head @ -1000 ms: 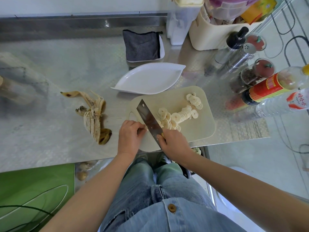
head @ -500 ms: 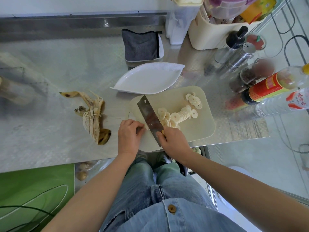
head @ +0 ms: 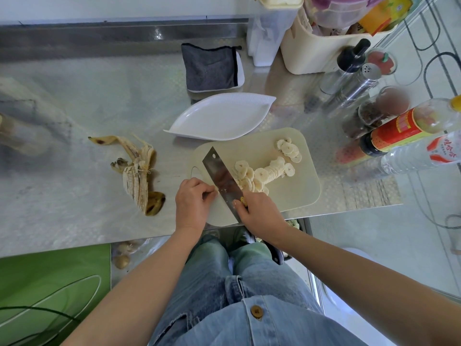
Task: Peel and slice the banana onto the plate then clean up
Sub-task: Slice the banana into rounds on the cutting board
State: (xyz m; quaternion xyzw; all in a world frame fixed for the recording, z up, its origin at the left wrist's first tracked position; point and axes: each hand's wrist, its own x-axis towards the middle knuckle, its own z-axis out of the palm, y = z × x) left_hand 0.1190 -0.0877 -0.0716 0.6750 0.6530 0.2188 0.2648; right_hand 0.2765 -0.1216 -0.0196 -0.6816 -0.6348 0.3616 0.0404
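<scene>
Slices of pale banana [head: 264,171] lie piled on my cream plastic cutting board [head: 294,193], my right hand [head: 259,211] grips the steel cleaver [head: 222,176], my left hand [head: 193,203] pinches the last bit [head: 215,193], but the white leaf-shaped plate [head: 224,118] has none and the spotty peel [head: 138,176] needs tidying.

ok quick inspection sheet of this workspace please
surface: steel counter, cutting board at its near edge
job's things: banana slices on the board; plate behind it holds none; peel lies left
clutter: grey cloth, cream bin, shaker, bottles at right
grips: left hand pinches banana end; right hand holds cleaver
cables: black cable over green mat, lower left
surroundings: pale floor at right
</scene>
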